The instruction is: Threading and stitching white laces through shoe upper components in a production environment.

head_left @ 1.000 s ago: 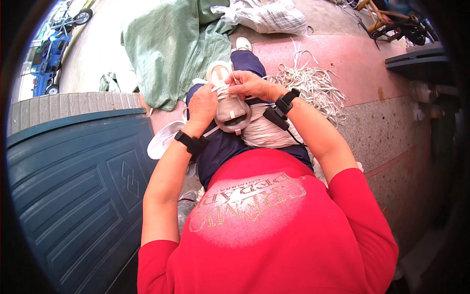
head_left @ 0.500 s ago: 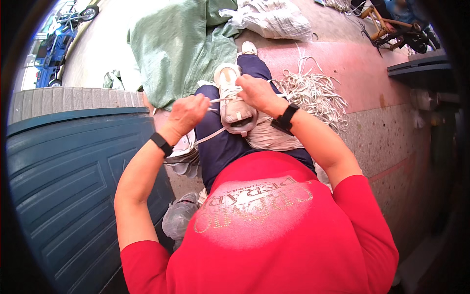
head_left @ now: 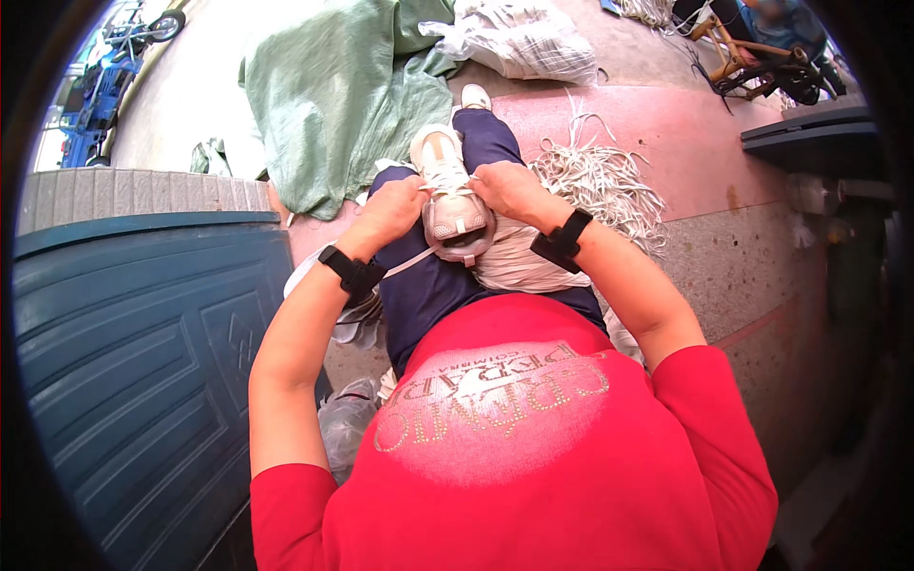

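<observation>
A pale beige-pink sneaker rests on my lap between my thighs, its heel opening toward me. My left hand is closed in a pinch on a white shoelace at the shoe's left side. My right hand has its fingers closed at the right edge of the lacing, apparently on the lace too, though the fingertips are partly hidden. Below my left hand, a loose stretch of shoelace runs from the shoe toward my left wrist. Crossed laces show over the shoe's tongue.
A heap of white laces lies to the right, with a pale bundle across my right thigh. Green sheeting and a white plastic bag are ahead. A blue panelled door stands left; a dark ledge juts in at right.
My left hand has moved right, in close to the shoe, and the lace stretched between them has shortened. My right hand has shifted slightly outward and down along the shoe's right side.
</observation>
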`<state>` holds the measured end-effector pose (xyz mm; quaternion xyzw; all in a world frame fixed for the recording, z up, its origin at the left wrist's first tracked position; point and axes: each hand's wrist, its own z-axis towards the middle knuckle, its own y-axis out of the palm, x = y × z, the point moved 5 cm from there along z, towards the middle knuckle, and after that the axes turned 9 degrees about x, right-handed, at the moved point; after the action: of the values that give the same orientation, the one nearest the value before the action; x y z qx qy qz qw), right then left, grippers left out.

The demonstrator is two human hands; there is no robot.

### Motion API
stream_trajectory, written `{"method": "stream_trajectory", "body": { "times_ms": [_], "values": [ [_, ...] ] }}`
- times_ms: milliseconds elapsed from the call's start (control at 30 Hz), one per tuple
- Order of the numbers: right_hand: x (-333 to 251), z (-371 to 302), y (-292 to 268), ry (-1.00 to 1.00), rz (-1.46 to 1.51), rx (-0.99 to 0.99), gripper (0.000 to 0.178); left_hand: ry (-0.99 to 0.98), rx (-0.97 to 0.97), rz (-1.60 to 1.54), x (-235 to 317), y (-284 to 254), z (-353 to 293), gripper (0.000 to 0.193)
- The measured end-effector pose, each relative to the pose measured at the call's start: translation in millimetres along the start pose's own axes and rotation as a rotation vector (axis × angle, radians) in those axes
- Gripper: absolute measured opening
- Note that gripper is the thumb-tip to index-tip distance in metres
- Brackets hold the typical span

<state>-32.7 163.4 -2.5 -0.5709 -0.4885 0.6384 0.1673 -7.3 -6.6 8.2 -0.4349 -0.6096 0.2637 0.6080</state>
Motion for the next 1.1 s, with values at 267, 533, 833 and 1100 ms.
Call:
{"method": "stream_trajectory", "body": {
  "times_ms": [267,533,833,1100],
  "values": [
    [3.8,-8.3,-6.3,-0.063,0.173,0.022,0.029,-0.141,-0.084,0.009,11.9,-15.1,9.6,0.02],
    [3.1,-4.1,-1.8,-0.04,0.119,0.076,0.028,-0.25,-0.119,-0.454,-2.9,29.6,11.8,0.032],
    [-6.5,4.6,1.0,0.023,0.024,0.059,0.032,-0.043,-0.247,-0.028,6.2,21.4,33.9,0.025],
    [-3.0,1.5,2.8,0.003,0.067,0.026,0.032,-0.507,-0.589,-0.483,-2.6,13.2,22.5,0.018]
  ]
}}
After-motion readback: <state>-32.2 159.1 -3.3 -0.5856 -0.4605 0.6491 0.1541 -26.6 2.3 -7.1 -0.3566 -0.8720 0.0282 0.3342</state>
